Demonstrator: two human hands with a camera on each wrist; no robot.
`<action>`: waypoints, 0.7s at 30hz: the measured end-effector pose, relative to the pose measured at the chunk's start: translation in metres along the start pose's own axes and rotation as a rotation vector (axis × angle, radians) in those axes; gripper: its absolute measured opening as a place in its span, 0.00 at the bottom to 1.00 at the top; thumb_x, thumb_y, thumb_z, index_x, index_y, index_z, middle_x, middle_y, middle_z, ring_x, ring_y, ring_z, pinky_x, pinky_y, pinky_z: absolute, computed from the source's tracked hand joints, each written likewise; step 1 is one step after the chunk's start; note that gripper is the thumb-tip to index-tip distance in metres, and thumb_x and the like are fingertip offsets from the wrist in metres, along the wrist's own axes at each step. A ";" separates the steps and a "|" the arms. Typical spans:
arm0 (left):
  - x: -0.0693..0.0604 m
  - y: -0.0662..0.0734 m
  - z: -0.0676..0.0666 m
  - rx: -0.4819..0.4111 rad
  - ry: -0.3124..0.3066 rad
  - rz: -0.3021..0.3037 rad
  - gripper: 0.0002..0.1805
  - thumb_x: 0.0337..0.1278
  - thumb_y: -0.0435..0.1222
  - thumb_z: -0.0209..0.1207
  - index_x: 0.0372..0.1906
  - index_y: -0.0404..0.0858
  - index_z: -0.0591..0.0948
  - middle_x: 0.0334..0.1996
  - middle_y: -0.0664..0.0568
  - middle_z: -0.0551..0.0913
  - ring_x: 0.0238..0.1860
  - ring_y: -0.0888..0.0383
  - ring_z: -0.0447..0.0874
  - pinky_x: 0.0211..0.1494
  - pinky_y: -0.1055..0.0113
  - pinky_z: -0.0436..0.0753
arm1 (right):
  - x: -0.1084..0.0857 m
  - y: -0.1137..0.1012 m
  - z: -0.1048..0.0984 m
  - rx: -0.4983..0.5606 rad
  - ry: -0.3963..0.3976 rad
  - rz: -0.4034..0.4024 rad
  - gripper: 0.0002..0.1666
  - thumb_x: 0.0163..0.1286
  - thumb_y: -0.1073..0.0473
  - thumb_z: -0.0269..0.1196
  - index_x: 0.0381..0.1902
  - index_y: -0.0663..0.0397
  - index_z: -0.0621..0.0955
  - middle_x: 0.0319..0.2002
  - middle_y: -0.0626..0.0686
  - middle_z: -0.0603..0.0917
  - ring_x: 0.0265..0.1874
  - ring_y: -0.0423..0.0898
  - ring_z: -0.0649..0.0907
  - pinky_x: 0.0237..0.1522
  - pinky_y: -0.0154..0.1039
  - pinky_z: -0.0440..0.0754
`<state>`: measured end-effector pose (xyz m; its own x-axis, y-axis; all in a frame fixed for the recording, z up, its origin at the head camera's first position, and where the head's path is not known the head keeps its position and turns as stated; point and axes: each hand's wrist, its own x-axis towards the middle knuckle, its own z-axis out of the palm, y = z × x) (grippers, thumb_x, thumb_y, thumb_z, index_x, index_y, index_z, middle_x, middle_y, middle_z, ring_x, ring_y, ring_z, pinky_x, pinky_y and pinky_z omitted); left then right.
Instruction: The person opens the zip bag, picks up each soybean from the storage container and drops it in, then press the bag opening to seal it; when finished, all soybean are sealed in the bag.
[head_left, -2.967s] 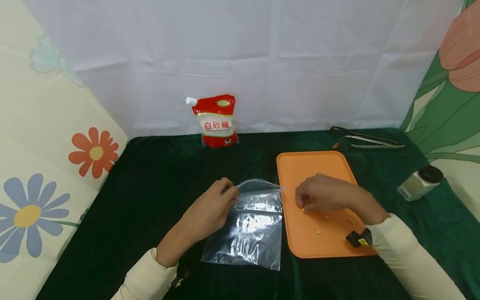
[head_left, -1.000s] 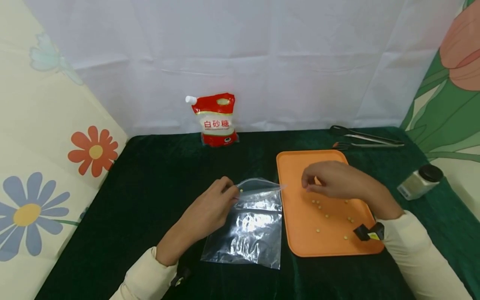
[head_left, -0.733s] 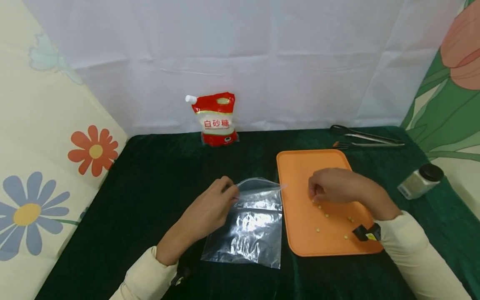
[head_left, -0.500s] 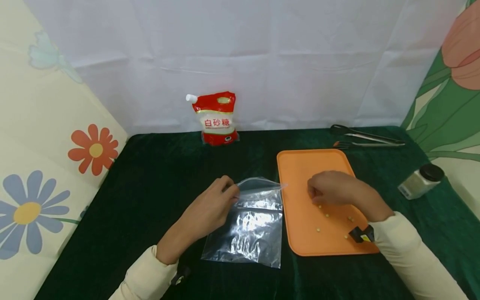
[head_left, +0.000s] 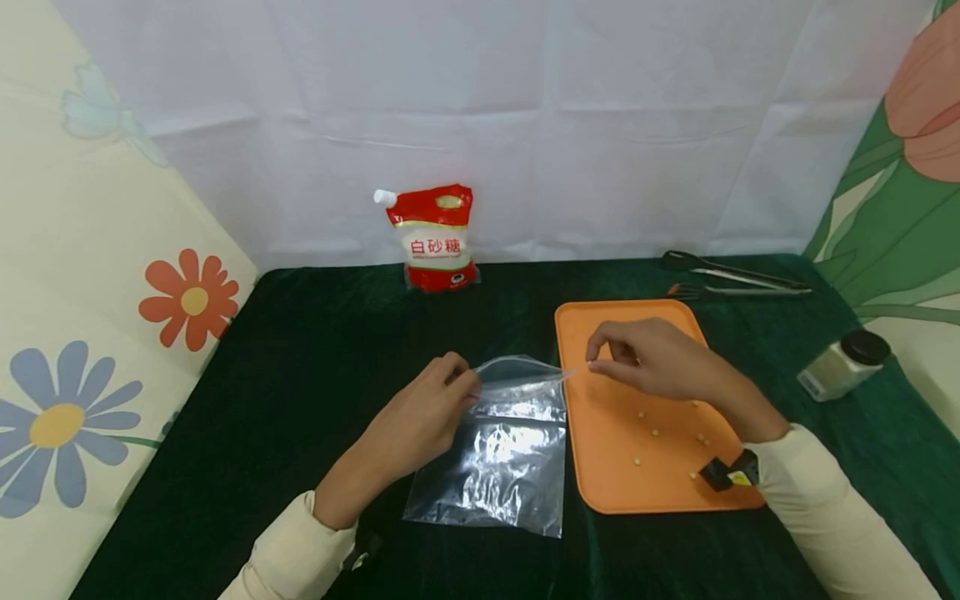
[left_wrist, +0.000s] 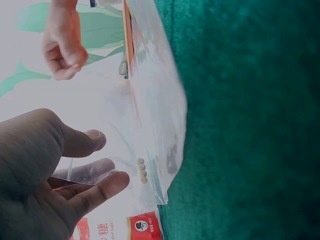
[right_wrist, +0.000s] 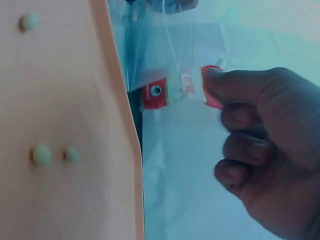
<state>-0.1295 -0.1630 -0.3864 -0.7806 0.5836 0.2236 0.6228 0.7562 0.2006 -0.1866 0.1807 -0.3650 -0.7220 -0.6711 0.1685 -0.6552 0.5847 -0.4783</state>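
Note:
My left hand grips the upper left corner of a clear zip bag, whose mouth gapes a little. In the left wrist view several small pale balls lie inside the bag. My right hand is raised over the upper part of the orange tray, close to the bag's right corner; thumb and forefinger pinch a small pale ball. More such balls lie spread on the tray.
A red and white sugar pouch stands at the back. Tongs lie behind the tray at the back right. A jar with a black lid leans at the far right. Dark green cloth covers the table.
From down on the tray, my right hand has risen and moved left towards the bag, with a ball pinched. My left hand and the bag have stayed in place.

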 end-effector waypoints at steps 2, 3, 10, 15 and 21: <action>0.000 0.000 -0.001 -0.001 0.000 0.000 0.12 0.64 0.37 0.64 0.51 0.47 0.80 0.50 0.54 0.74 0.44 0.62 0.74 0.42 0.70 0.79 | 0.001 -0.002 0.001 0.075 0.051 -0.025 0.06 0.73 0.47 0.63 0.45 0.35 0.81 0.20 0.39 0.71 0.16 0.38 0.69 0.21 0.36 0.69; 0.000 0.000 -0.001 -0.001 0.000 0.001 0.12 0.64 0.37 0.64 0.51 0.47 0.80 0.50 0.54 0.74 0.44 0.62 0.74 0.42 0.70 0.79 | 0.002 -0.004 0.003 0.116 0.073 -0.038 0.06 0.73 0.48 0.63 0.45 0.35 0.81 0.20 0.40 0.70 0.15 0.38 0.69 0.21 0.36 0.69; -0.001 0.000 -0.001 -0.010 0.009 0.010 0.12 0.64 0.37 0.64 0.51 0.47 0.80 0.50 0.54 0.74 0.44 0.62 0.74 0.42 0.70 0.79 | 0.009 -0.009 0.021 0.347 0.096 -0.097 0.06 0.72 0.53 0.64 0.45 0.38 0.83 0.21 0.44 0.70 0.16 0.42 0.68 0.20 0.36 0.67; -0.001 0.000 -0.001 -0.011 0.011 0.021 0.12 0.64 0.37 0.63 0.51 0.47 0.80 0.50 0.54 0.74 0.44 0.62 0.74 0.41 0.71 0.79 | 0.010 -0.011 0.028 0.377 0.095 -0.096 0.07 0.72 0.56 0.65 0.46 0.39 0.84 0.22 0.44 0.71 0.16 0.42 0.68 0.20 0.35 0.66; -0.001 0.000 -0.001 -0.003 0.006 0.017 0.13 0.63 0.37 0.64 0.51 0.47 0.80 0.50 0.54 0.74 0.44 0.62 0.74 0.42 0.71 0.79 | 0.012 -0.012 0.031 0.372 0.107 -0.094 0.07 0.72 0.55 0.64 0.46 0.39 0.84 0.21 0.44 0.71 0.16 0.42 0.68 0.20 0.36 0.66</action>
<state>-0.1287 -0.1642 -0.3860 -0.7694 0.5949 0.2327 0.6364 0.7452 0.1992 -0.1806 0.1521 -0.3839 -0.6948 -0.6511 0.3054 -0.6079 0.3048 -0.7332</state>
